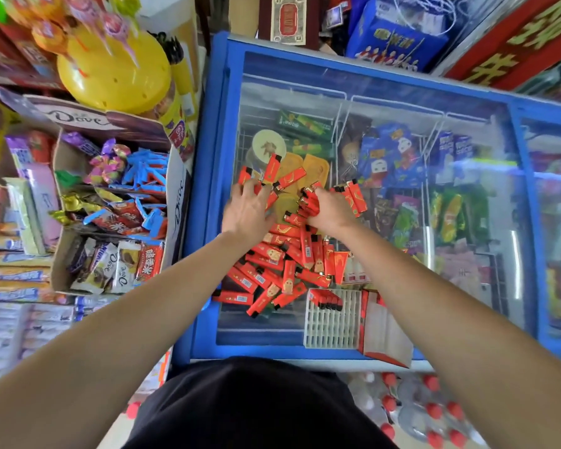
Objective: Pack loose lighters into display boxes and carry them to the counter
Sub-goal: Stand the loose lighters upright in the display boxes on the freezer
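Beside the candy box (176,192), lighters (282,260) litter the freezer lid (259,322).

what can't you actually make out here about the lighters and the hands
- Head view: how many lighters the right hand grips; its fingers cover the bunch.
- Head view: what lies under the left hand; its palm covers those lighters.
- Head view: print on the lighters; too small and blurred.
- Head view: the right end of the freezer; cut off by the frame edge.
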The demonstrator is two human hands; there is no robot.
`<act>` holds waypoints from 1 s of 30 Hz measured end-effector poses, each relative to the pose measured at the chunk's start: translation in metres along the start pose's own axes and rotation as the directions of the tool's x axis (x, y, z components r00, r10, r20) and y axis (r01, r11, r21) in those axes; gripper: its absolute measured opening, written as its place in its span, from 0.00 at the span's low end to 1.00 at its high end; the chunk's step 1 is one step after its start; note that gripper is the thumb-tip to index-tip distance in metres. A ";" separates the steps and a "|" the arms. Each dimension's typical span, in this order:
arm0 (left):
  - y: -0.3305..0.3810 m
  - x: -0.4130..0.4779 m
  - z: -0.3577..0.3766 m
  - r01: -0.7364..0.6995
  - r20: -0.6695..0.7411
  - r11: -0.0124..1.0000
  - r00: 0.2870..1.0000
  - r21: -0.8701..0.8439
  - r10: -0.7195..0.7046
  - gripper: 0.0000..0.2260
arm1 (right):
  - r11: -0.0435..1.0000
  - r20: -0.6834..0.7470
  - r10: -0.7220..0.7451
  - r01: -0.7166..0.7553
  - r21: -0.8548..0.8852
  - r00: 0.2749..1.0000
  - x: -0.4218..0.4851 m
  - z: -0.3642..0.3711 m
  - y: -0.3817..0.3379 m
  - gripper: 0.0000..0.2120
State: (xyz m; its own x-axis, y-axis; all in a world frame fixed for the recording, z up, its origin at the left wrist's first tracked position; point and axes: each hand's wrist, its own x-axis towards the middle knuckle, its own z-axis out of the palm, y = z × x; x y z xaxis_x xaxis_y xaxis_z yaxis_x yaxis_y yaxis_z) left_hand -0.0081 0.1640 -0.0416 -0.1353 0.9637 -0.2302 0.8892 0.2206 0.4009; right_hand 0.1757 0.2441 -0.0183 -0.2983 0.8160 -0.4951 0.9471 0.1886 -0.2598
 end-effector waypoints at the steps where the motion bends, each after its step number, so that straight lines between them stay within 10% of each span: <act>1: 0.001 0.005 0.000 0.012 0.005 1.000 1.000 0.010 -0.012 0.22 | 1.000 -0.004 0.013 -0.013 0.015 1.000 0.000 0.000 0.004 0.19; 9: -0.002 0.013 0.000 -0.040 0.041 0.967 0.998 -0.254 0.052 0.19 | 0.931 0.025 0.089 -0.092 0.353 0.996 -0.009 -0.007 0.012 0.15; 20: -0.003 0.008 -0.006 -0.034 0.059 0.946 0.997 -0.322 0.055 0.16 | 0.244 0.124 0.215 -0.176 0.954 0.969 -0.102 -0.018 0.007 0.10; 30: 0.045 -0.046 -0.043 -0.025 0.152 0.786 0.977 -0.618 0.151 0.13 | -0.005 0.093 0.129 -0.094 0.996 0.987 -0.168 -0.010 0.018 0.10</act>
State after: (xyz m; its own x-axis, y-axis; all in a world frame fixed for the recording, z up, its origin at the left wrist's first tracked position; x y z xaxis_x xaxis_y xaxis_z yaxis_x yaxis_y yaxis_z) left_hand 0.0194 0.1362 0.0251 0.0690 0.9517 -0.2993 0.4323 0.2418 0.8687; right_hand 0.2443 0.1154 0.0683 -0.1836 0.7788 -0.5998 -0.0945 -0.6213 -0.7779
